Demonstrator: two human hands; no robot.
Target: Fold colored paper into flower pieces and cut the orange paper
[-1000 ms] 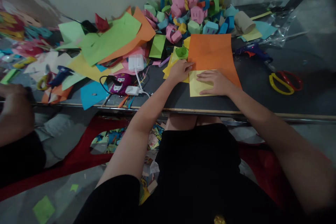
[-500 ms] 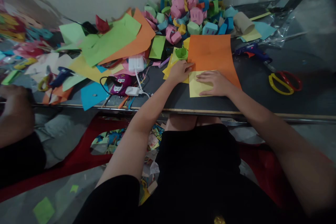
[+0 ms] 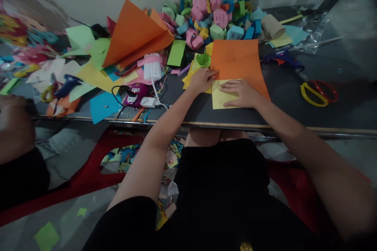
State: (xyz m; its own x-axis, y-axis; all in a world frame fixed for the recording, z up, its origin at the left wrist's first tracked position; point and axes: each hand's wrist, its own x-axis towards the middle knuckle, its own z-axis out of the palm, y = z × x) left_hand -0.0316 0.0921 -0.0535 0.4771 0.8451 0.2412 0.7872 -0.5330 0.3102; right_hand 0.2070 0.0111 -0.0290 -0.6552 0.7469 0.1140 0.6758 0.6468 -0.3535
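Note:
A small yellow paper sheet (image 3: 219, 98) lies on the dark table (image 3: 294, 106), overlapping the near edge of a large orange sheet (image 3: 235, 59). My right hand (image 3: 240, 93) lies flat on the yellow sheet, fingers stretched out and pointing left. My left hand (image 3: 202, 79) rests at the sheet's upper left corner with its fingers curled and pinched on the paper's edge. A small green paper cup (image 3: 204, 59) sits just beyond my left hand.
A heap of folded coloured paper pieces (image 3: 212, 15) lies at the back. Loose coloured sheets (image 3: 97, 59) cover the left. A white charger (image 3: 152, 70), blue glue gun (image 3: 281, 58) and yellow-red scissors (image 3: 318, 91) lie nearby. Another person's arm (image 3: 14, 125) is at far left.
An orange sheet in the left pile has lifted up and now stands over the green sheets. My hands and the yellow sheet have stayed in place.

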